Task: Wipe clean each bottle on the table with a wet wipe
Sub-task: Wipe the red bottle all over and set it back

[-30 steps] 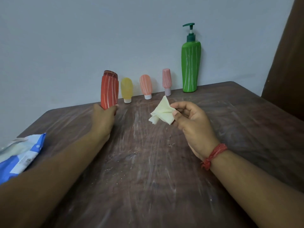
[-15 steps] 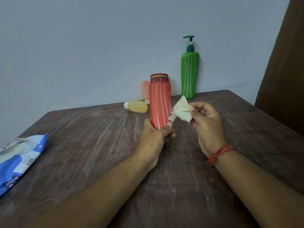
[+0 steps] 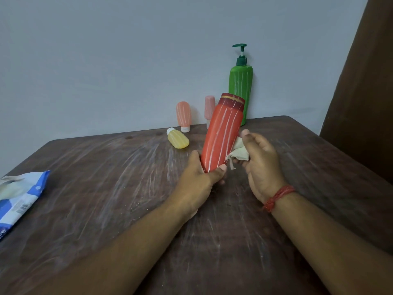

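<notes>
Table (image 3: 106, 209): dark wood, streaked all over with pale smears.
Wipe pack (image 3: 19, 199): blue and white, lying at the near left edge of the table.
Left hand (image 3: 197, 184): fingers and thumb curled round the bottom end of the red bottle, holding it up off the table.
Right hand (image 3: 259, 162): red thread band at the wrist; fingers bunched on a crumpled wet wipe (image 3: 238, 153), pressing it to the bottle's right side.
Red bottle (image 3: 221, 135): white stripes, dark cap end uppermost, leaning to the right, between the two hands.
Yellow bottle (image 3: 178, 139): small, lying on its side just beyond the hands, white cap toward the wall.
Orange bottle (image 3: 183, 116): standing on its white cap near the wall.
Pink bottle (image 3: 209, 108): standing at the wall, partly hidden behind the red bottle.
Green pump bottle (image 3: 241, 88): tall, upright against the wall, farthest right.
</notes>
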Demonstrator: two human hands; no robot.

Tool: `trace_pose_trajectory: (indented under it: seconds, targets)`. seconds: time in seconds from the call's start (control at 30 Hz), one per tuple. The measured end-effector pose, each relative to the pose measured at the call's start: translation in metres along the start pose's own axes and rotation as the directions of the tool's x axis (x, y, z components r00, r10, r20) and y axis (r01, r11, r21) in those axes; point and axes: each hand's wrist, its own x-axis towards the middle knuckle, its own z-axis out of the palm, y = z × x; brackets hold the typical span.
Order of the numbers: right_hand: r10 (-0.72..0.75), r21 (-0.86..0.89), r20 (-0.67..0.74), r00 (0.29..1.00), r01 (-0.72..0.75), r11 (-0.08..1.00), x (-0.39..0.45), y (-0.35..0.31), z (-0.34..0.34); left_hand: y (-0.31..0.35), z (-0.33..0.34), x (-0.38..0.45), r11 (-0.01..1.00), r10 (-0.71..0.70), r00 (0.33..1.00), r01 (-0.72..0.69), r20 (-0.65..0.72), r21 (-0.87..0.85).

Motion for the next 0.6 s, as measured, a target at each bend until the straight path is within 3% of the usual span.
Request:
trace_pose_trajectory:
  seconds: [0.13,0.4,0.5,0.6]
  targets:
    - [-0.016,-0.061,0.054,0.998,0.019,0.998,-0.002,0.003,0.000,-0.002,0.000,0.001,1.000,0.010,1.000,-0.010,0.020,-0.004]
    - [-0.034,-0.051,-0.220,0.975,0.023,0.998,0.003,-0.011,-0.007,0.000,-0.004,0.002,0.971,-0.035,0.999,0.028,-0.026,-0.239]
    - [-0.030,-0.008,-0.207,0.978,0.029,1.000,0.002,-0.014,-0.007,0.002,-0.006,0.004,0.949,-0.014,1.000,0.007,-0.020,-0.314]
    - [-0.120,-0.080,-0.126,0.985,0.111,0.991,-0.002,-0.014,-0.005,0.003,-0.006,0.003,0.960,0.012,1.000,-0.008,0.014,-0.280]
